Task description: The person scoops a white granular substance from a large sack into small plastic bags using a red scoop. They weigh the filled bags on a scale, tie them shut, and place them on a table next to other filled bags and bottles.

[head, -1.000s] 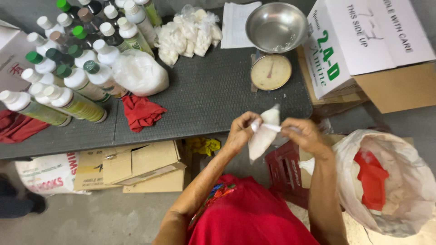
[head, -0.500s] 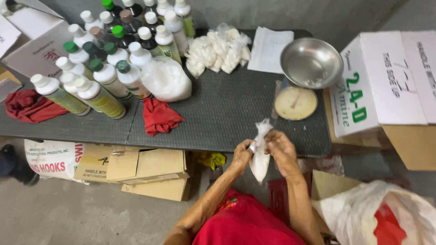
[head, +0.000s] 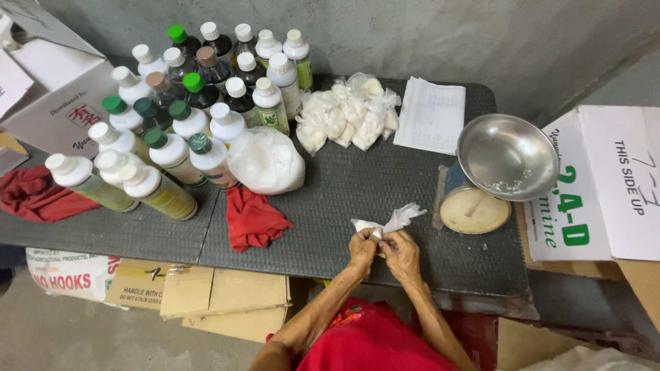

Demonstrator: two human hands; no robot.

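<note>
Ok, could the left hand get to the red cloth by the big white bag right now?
Probably yes. The red cloth lies open on the table, just left of the left hand, nothing between. But both hands are pinching the small plastic bag, so it must let go first.

Between my left hand and right hand: small clear plastic bag, thin, crinkled, glossy. Dark table top: matt, finely ribbed. Round steel scale pan: smooth, shiny metal. Red rag: soft matt cloth. White-capped plastic bottles: smooth, slight sheen. White paper sheet: matt.
</note>
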